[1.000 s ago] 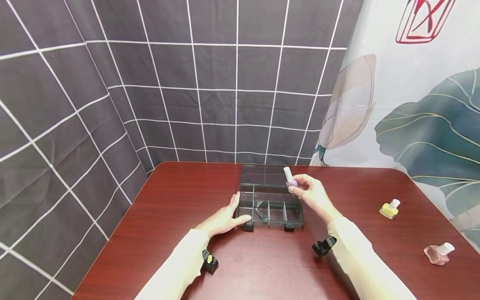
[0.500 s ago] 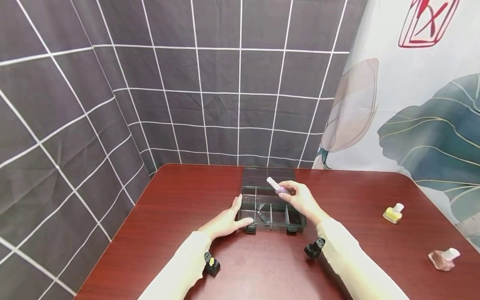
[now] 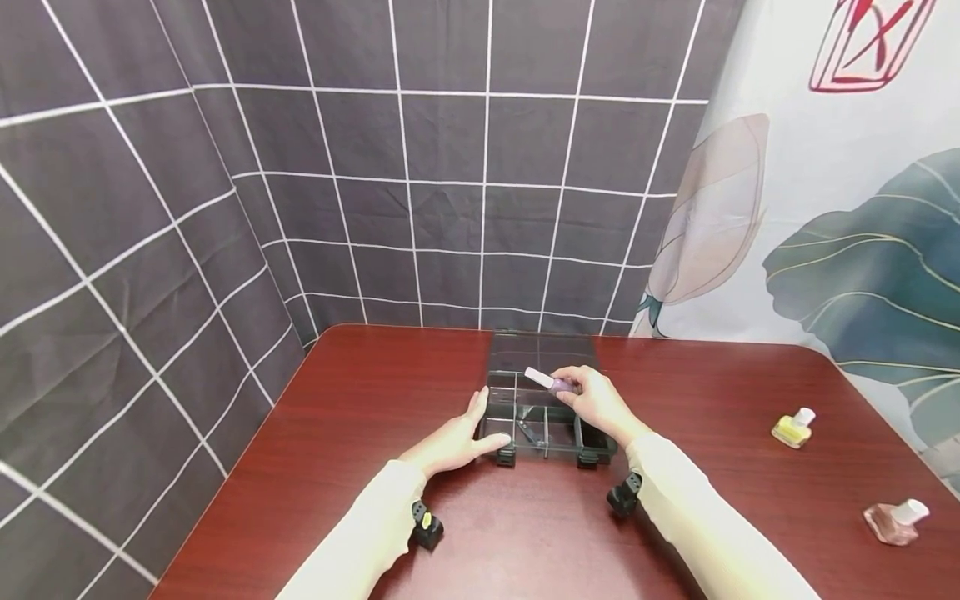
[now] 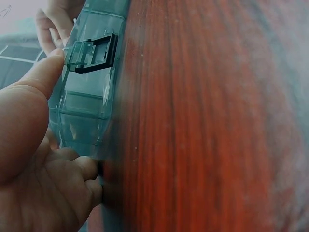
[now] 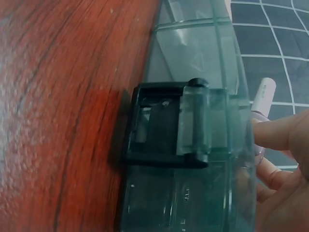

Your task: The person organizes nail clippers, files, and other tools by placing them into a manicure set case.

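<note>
A see-through dark divided storage box (image 3: 558, 451) sits on the table with its lid (image 3: 517, 352) folded back. My left hand (image 3: 453, 442) grips its left end, thumb at the front rim near a black latch (image 4: 99, 53) and fingers along the side. My right hand (image 3: 592, 402) pinches a lilac nail polish bottle (image 3: 558, 386) over the box's rear compartments. The bottle is tilted, its white cap (image 5: 264, 96) pointing left in the head view. A small dark slim item (image 3: 528, 431) lies in a front compartment.
To the right on the red-brown table (image 3: 390, 375) are a yellow nail polish bottle (image 3: 792, 428) and a pinkish-brown one (image 3: 891, 525), both lying tilted. Grey grid cloth (image 3: 442, 212) hangs behind the table, with a leaf-print cloth (image 3: 720, 208) at right.
My right hand has moved left and lower over the box, tipping the lilac bottle from near upright to leaning left. The left hand stays at the box's left end.
</note>
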Tool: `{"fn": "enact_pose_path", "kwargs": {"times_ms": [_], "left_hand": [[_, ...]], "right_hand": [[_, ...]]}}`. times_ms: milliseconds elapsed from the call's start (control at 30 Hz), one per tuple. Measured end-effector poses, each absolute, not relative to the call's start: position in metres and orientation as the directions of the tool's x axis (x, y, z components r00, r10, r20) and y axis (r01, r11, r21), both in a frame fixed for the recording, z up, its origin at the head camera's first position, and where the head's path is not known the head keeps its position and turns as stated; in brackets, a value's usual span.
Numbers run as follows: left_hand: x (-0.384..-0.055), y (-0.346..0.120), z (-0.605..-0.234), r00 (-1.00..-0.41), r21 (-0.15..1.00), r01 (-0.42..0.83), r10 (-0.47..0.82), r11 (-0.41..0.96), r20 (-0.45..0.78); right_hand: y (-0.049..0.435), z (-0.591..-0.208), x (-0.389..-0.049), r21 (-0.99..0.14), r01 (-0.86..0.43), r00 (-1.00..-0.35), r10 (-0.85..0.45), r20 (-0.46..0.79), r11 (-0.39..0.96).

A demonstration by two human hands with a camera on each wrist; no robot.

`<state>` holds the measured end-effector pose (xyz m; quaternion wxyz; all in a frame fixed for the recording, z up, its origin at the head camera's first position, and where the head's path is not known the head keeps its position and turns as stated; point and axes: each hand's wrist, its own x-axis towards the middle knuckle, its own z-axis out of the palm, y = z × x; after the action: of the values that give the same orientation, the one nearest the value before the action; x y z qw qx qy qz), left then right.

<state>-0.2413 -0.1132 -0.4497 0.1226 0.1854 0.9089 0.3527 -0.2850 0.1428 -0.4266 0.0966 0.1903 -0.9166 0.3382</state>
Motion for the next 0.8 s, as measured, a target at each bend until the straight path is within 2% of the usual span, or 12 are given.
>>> {"fn": "enact_pose_path", "kwargs": {"times_ms": [200,500,800], "left_hand": [[-0.242,-0.113,-0.448,-0.901,0.685,0.253,0.424,0.683,-0.090],[-0.242,-0.113,-0.450,-0.899,0.686,0.258,0.429,0.681,-0.088],[-0.244,-0.114,-0.452,-0.902,0.683,0.254,0.423,0.685,-0.088]], "right_hand": [[0.143,-0.428,-0.288,-0.516,-0.446,-0.894,-0.338,0.293,0.731],[0.145,-0.427,-0.292,-0.475,-0.465,-0.886,-0.393,0.248,0.747],[0.146,-0.430,-0.297,-0.513,-0.470,-0.879,-0.435,0.197,0.718]]}}
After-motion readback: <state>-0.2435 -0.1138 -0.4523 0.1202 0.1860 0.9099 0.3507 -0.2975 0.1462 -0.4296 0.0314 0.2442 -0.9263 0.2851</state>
